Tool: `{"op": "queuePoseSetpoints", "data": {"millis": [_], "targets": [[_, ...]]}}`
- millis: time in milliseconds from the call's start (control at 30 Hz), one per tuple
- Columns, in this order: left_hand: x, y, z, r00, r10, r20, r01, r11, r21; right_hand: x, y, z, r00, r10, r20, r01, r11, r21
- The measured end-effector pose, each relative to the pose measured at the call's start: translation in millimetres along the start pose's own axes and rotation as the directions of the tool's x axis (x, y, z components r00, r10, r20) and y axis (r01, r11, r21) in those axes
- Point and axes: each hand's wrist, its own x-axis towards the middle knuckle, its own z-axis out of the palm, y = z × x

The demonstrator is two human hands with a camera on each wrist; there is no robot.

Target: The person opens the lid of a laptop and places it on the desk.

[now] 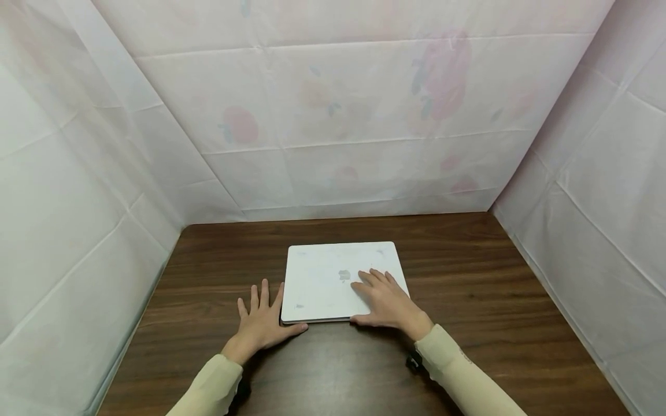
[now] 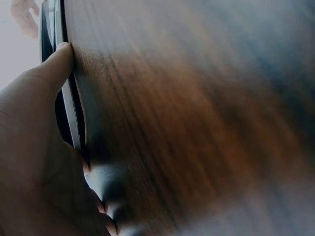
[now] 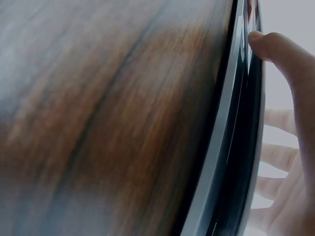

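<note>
A silver laptop [image 1: 322,289] with an apple logo lies on the wooden table, its lid barely raised. In the right wrist view a dark gap [image 3: 241,142] shows between lid and base. My right hand [image 1: 387,300] has its fingers over the lid and its thumb [image 3: 266,46] at the lid's front edge, gripping it there. At the front left corner rests my left hand [image 1: 260,320], fingers spread on the table beside the laptop. Its thumb [image 2: 60,61] lies along the front edge of the base, as the left wrist view shows.
The brown wooden table [image 1: 468,266] extends on all sides of the laptop. White cloth with faint fruit prints [image 1: 333,98] hangs behind it, and more white cloth stands at the left [image 1: 78,231] and right [image 1: 598,202].
</note>
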Motion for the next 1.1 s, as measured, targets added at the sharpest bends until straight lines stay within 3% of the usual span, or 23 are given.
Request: {"op": "queuePoseSetpoints", "data": {"millis": [467,800,1100], "targets": [[0.9,-1.3,3.4,1.000,0.002,-0.016,-0.002,1.000,0.002,-1.9,-1.0,-2.6,0.997,-0.048,-0.068,0.045,0.998,-0.039],[7.0,-11.2,16.1,0.998,0.020,-0.053,-0.020,1.000,-0.004,-1.9,-1.3,-4.3,0.994,-0.067,-0.089,0.061,0.996,-0.059],[3.4,-7.3,11.9,0.999,0.014,-0.043,-0.014,1.000,-0.005,-0.9,-1.0,-7.4,0.993,-0.081,-0.089,0.075,0.995,-0.065]]}}
